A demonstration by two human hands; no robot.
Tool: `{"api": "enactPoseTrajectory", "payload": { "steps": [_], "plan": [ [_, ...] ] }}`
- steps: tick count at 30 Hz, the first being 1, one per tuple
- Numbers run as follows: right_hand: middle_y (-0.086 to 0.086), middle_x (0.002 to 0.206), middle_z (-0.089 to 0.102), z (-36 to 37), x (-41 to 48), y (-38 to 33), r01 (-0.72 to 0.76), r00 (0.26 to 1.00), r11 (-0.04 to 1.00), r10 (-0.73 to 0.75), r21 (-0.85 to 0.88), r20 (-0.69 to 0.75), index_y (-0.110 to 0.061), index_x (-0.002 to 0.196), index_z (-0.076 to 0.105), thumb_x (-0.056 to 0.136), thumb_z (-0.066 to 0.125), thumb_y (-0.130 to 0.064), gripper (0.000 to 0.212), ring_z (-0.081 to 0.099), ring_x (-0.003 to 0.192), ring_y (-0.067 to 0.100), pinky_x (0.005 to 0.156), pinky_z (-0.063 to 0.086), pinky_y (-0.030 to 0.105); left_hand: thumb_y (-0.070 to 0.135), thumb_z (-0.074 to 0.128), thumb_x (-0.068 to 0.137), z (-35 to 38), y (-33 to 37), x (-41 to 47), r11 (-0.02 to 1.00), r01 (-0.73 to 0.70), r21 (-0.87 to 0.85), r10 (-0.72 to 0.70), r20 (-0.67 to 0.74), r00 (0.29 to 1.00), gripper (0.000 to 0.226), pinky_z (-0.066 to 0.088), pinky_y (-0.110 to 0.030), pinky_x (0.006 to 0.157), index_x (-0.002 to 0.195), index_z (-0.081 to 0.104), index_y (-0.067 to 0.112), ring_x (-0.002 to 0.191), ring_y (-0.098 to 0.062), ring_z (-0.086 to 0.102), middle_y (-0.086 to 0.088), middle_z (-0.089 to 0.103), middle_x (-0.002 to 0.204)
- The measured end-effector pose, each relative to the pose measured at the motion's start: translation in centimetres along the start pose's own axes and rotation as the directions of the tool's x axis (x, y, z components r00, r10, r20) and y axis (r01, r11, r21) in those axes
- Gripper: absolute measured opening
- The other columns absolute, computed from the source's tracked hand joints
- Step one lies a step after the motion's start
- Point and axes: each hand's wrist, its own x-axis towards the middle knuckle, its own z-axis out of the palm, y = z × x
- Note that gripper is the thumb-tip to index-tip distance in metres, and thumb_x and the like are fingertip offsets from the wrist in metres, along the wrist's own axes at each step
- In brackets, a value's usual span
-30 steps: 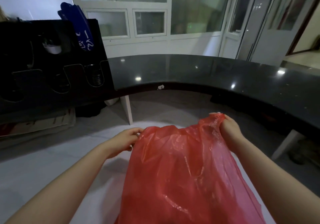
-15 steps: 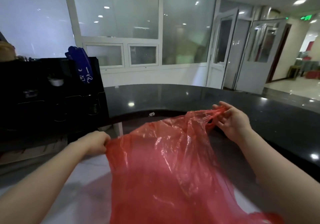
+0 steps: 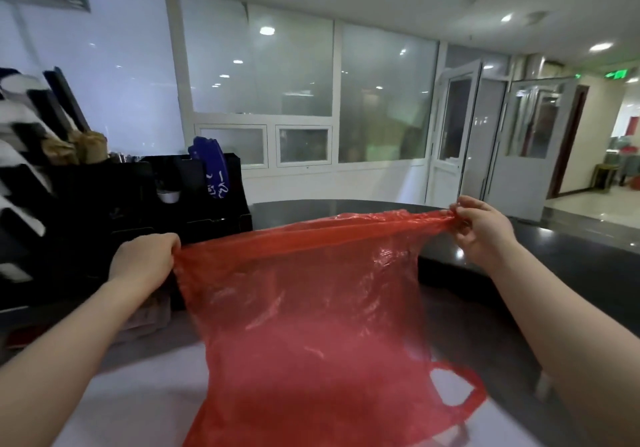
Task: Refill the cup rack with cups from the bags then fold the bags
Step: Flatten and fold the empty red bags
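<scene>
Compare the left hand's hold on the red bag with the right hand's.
The left hand grips its corner of the red bag in a full fist; the right hand pinches a bunched corner with its fingertips. The left hand sits lower in the picture, before the black rack; the right hand sits higher, before the dark counter. Both hold the bag's upper edge stretched between them, the rest hanging below.

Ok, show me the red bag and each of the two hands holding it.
red bag (image 3: 311, 308): head view, middle of the hanging sheet.
left hand (image 3: 145, 259): head view, back of the hand gripping one top corner.
right hand (image 3: 481, 228): head view, middle of the hand, below the pinching fingers.
</scene>
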Motion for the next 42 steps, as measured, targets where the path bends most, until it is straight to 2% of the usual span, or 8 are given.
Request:
{"api": "enactPoseTrajectory", "payload": {
  "steps": [8,12,19,26,29,32,39,42],
  "plan": [
    [0.007,0.076,0.062,1.3,-4.2,-0.9,0.069,0.998,0.993,-0.069,0.092,-0.007,-0.011,0.087,0.060,0.090,0.041,0.013,0.031,0.065,0.059,0.016,0.058,0.058,0.031,0.008,0.062,0.082,-4.3,-3.2,-3.3,0.996,-0.082,0.033,0.088,-0.267,0.960,0.016,0.046,-0.041,0.064,0.092,0.072,0.015,0.076,-0.036,0.064,-0.013,0.069,0.081],
    [0.006,0.071,0.060,0.9,-8.0,-1.7,0.095,0.995,0.987,-0.095,0.130,-0.003,-0.012,0.090,0.058,0.084,0.030,0.018,0.042,0.060,0.053,0.015,0.057,0.053,0.027,0.010,0.054,0.080,-5.9,-5.7,-6.0,0.977,-0.214,0.021,0.197,-0.485,0.852,0.022,0.043,-0.044,0.055,0.091,0.072,0.006,0.063,-0.039,0.059,-0.016,0.064,0.070],
    [0.007,0.080,0.059,-3.6,-15.1,2.1,0.081,0.991,0.950,-0.110,-0.300,-0.080,-0.011,0.072,0.061,0.069,0.022,0.024,0.053,0.048,0.056,0.016,0.045,0.045,0.016,0.015,0.037,0.076,-4.4,-8.3,-13.4,0.811,-0.569,0.136,0.565,-0.432,0.703,0.042,0.039,-0.038,0.047,0.089,0.076,0.006,0.050,-0.029,0.051,-0.012,0.057,0.065],
    [0.011,0.099,0.067,-9.9,-19.0,8.0,0.036,0.993,0.744,-0.105,-0.668,-0.062,-0.013,0.106,0.069,0.072,0.038,0.018,0.055,0.062,0.088,0.026,0.065,0.055,0.025,0.014,0.052,0.066,-0.7,-6.5,-21.0,0.895,-0.445,0.036,0.444,-0.175,0.879,0.024,0.048,-0.040,0.050,0.074,0.074,0.008,0.057,-0.032,0.061,-0.009,0.061,0.069],
    [0.015,0.137,0.051,-11.5,-20.7,10.0,0.015,0.986,0.322,-0.162,-0.947,-0.039,-0.022,0.109,0.070,0.076,0.055,0.004,0.045,0.033,0.135,0.034,0.109,0.031,0.041,0.027,0.043,0.067,0.1,-4.6,-23.3,0.896,-0.443,-0.017,0.442,-0.062,0.895,0.032,0.048,-0.038,0.053,0.068,0.070,0.010,0.058,-0.030,0.061,-0.007,0.060,0.070],
    [0.012,0.158,0.015,-8.3,-23.6,12.6,0.204,0.970,0.066,-0.149,-0.977,0.193,-0.034,0.102,0.070,0.077,0.063,-0.003,0.040,0.005,0.145,0.032,0.117,0.008,0.045,0.030,0.036,0.066,0.0,-2.9,-24.6,0.896,-0.442,-0.041,0.443,0.017,0.896,0.035,0.049,-0.037,0.055,0.067,0.066,0.013,0.061,-0.028,0.062,-0.006,0.060,0.071],
    [-0.006,0.159,-0.008,0.9,-31.2,22.2,0.686,0.714,0.011,0.184,-0.728,0.675,-0.048,0.108,0.064,0.079,0.057,-0.018,0.042,-0.025,0.143,0.022,0.115,-0.010,0.054,0.025,0.065,0.065,-0.1,-1.0,-25.8,0.902,-0.417,-0.112,0.421,0.020,0.907,0.009,0.048,-0.034,0.055,0.066,0.065,0.016,0.061,-0.025,0.061,-0.002,0.058,0.072],
    [-0.005,0.157,-0.023,3.4,-32.4,25.3,0.759,0.642,-0.045,0.216,-0.649,0.736,-0.045,0.120,0.057,0.082,0.059,-0.033,0.039,-0.037,0.137,0.024,0.108,-0.021,0.055,0.027,0.090,0.046,-0.6,-0.5,-25.9,0.891,-0.435,-0.134,0.444,0.048,0.895,0.033,0.049,-0.030,0.056,0.069,0.069,0.018,0.061,-0.022,0.062,0.001,0.059,0.072]
  ]
}}
